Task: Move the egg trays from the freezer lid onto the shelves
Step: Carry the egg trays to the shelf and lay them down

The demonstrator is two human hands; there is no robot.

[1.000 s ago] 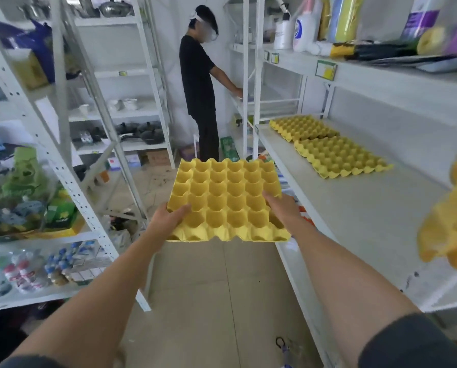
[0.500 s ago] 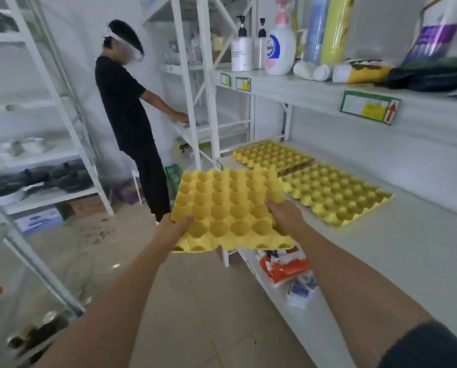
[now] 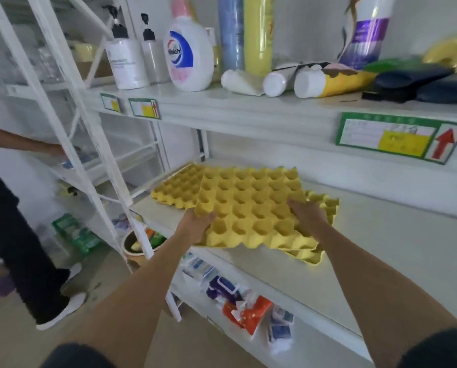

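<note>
Gripping an empty yellow egg tray (image 3: 251, 208), both hands' fingers (image 3: 300, 208) hold it above the shelf (image 3: 381, 251).

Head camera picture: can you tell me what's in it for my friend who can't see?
Two hands, left hand and right hand, hold a yellow egg tray over two other egg trays on a white shelf. Bottles stand on the shelf above.

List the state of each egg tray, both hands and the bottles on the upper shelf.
held egg tray: empty, gripped at both sides, over the shelf
nearer shelf tray: empty, lying flat, mostly covered
farther shelf tray: empty, lying flat
left hand: gripping tray edge
right hand: gripping tray edge
pump bottles: upright
detergent bottle: upright, capped
</note>
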